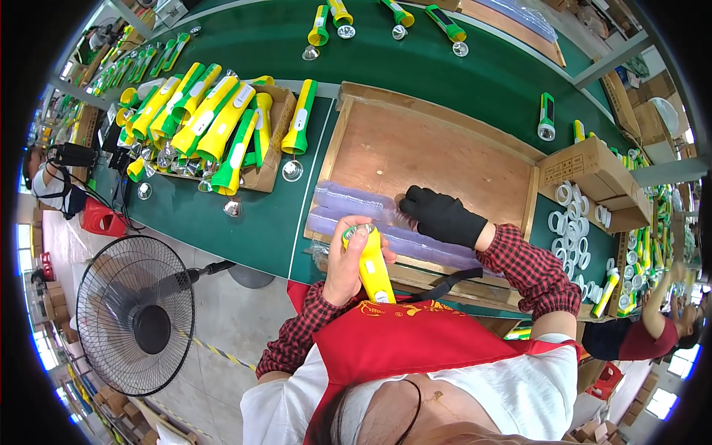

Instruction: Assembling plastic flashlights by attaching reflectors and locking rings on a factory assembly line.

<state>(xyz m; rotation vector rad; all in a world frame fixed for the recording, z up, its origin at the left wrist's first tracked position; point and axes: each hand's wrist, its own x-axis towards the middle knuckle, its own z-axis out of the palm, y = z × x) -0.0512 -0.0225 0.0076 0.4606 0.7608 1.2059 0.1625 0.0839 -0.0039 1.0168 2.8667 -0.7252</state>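
Note:
My left hand (343,265) is wrapped around a yellow and green flashlight (374,271), its open head end up by my thumb and its tail toward the red apron. A black glove covers my right hand (443,216). Its fingers curl down at the end of a row of thin clear discs (356,199), which look like flashlight lenses, and close on the discs there. A second, longer row of discs (423,243) lies alongside, nearer to me. Both rows rest in a shallow wooden tray (437,148). The right fingertips are partly hidden.
Left of the tray, a carton (278,130) overflows with flashlights (222,126) and dangling reflectors. White rings (571,230) lie at the right beside a cardboard box (593,178). More flashlights (445,26) lie along the far green belt. A standing fan (137,315) is at my left.

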